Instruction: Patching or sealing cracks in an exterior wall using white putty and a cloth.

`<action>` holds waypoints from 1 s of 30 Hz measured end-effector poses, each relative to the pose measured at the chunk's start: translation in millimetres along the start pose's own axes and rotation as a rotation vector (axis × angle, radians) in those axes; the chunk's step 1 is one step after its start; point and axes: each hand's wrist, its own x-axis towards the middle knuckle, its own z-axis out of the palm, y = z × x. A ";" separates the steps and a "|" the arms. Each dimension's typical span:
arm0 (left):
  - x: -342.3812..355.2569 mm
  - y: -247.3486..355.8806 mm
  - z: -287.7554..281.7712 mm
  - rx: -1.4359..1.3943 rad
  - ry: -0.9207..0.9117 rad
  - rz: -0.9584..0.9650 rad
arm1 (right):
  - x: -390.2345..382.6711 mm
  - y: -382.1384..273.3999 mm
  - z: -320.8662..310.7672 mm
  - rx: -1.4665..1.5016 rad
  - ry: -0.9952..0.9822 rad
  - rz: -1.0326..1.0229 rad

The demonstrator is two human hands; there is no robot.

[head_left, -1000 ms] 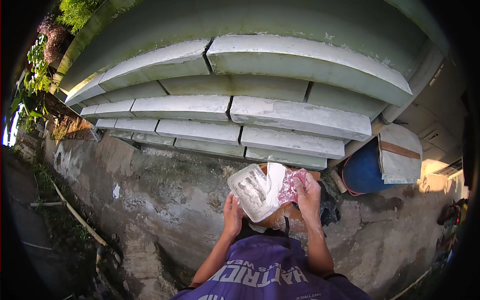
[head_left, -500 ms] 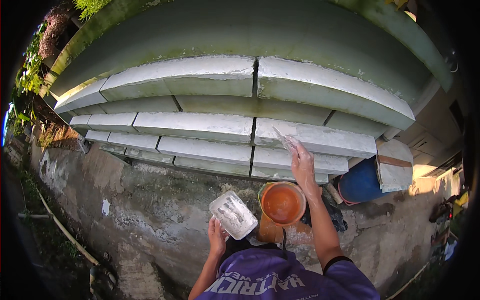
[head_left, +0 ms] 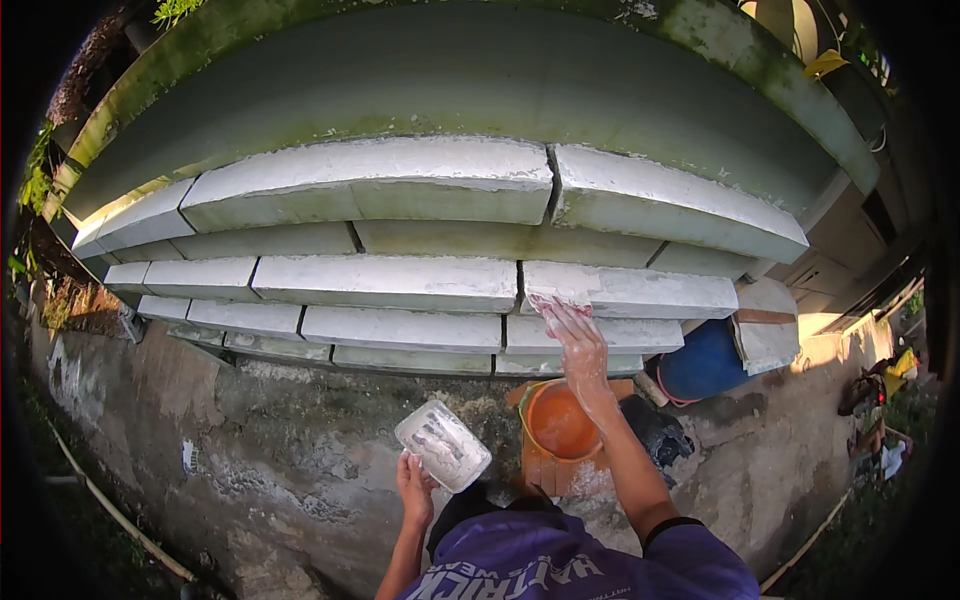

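Note:
My left hand (head_left: pixel 414 478), low in the middle, grips a shallow translucent plastic tub (head_left: pixel 443 444) smeared inside with white paste. My right hand (head_left: pixel 577 343), streaked white, holds a pink spreader (head_left: pixel 560 307) with its fingers pressed along it, against the right block of a white-topped ledge (head_left: pixel 660 291) on the stepped green wall. Part of the spreader is hidden by my fingers and paste. Just below that hand, an orange bucket (head_left: pixel 558 417) with a light rim stands on an orange-brown board.
A blue barrel (head_left: pixel 700 365) with a pale board (head_left: pixel 764 330) on top stands at the right, near dark plastic sheeting (head_left: pixel 651 440). Stained concrete (head_left: pixel 280 460) lies below the wall, with pipes (head_left: pixel 110 500) along its left side. Assorted objects and plants line both edges.
My right hand has moved up from the tub, taking the pink spreader onto the ledge. My left hand and the tub have moved lower and left, uncovering the bucket. The view has shifted.

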 end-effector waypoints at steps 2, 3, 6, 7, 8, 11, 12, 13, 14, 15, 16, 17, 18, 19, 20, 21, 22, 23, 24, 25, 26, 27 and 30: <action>5.4 5.0 0.5 0.025 -0.021 -0.017 | 18.2 8.2 0.0 -0.057 0.039 0.007; 7.2 7.7 3.4 0.030 -0.034 -0.023 | 24.8 20.1 11.0 -0.120 -0.002 0.047; 8.9 19.0 17.5 0.062 -0.046 -0.056 | 21.6 49.9 44.9 -0.204 -0.069 0.105; 11.2 19.4 18.4 0.059 -0.070 -0.052 | 13.5 50.7 51.2 -0.234 -0.083 0.076; 13.3 19.4 18.1 0.054 -0.085 -0.045 | 8.7 45.6 53.0 -0.258 -0.100 0.042; 24.3 8.4 0.0 0.070 -0.120 -0.058 | -10.7 21.7 26.1 -0.146 -0.264 0.089; 24.8 5.6 -2.5 0.070 -0.121 -0.060 | -13.2 15.4 16.3 -0.079 -0.417 0.133; 23.6 5.2 1.4 0.071 -0.130 -0.074 | -14.6 14.4 9.5 -0.085 -0.414 0.139; 22.5 5.6 4.5 0.072 -0.136 -0.085 | -15.1 13.8 5.0 -0.069 -0.279 0.074; 22.1 7.1 6.7 0.072 -0.135 -0.084 | -14.3 14.2 4.1 -0.050 -0.144 0.006; 22.0 8.6 13.6 0.095 -0.143 -0.087 | -7.7 20.5 2.2 -0.054 -0.141 0.006; 20.3 9.1 16.7 0.120 -0.140 -0.089 | 4.2 27.6 3.1 -0.109 -0.070 0.010; 20.0 7.9 18.0 0.119 -0.133 -0.085 | 16.4 34.4 5.3 -0.162 0.001 0.013; 21.4 6.4 20.8 0.098 -0.139 -0.087 | 27.3 41.3 9.3 -0.164 -0.008 0.048; 20.7 5.5 22.7 0.081 -0.145 -0.091 | 30.8 49.1 17.7 -0.160 -0.006 0.050; 19.4 3.5 25.9 0.084 -0.144 -0.089 | 32.3 58.3 28.3 -0.200 -0.106 0.058; 19.0 3.0 27.5 0.072 -0.143 -0.082 | 34.8 59.4 38.7 -0.231 -0.208 0.063; 17.7 2.2 29.3 0.059 -0.144 -0.075 | 27.3 56.6 45.8 -0.306 -0.178 0.031; 15.1 0.8 31.4 0.065 -0.139 -0.070 | 15.9 56.5 46.8 -0.297 -0.175 0.032; 13.3 -0.5 32.2 0.065 -0.121 -0.058 | 9.2 50.8 43.1 -0.299 -0.206 0.025; 9.5 -2.5 32.5 0.064 -0.103 -0.046 | 1.7 46.6 36.0 -0.302 -0.238 0.018; 7.6 -6.5 29.4 0.063 -0.092 -0.039 | -4.7 44.3 29.0 -0.338 -0.234 -0.009; 5.2 -19.0 25.7 0.044 -0.083 -0.011 | 0.9 50.2 -8.3 -0.053 -0.327 0.024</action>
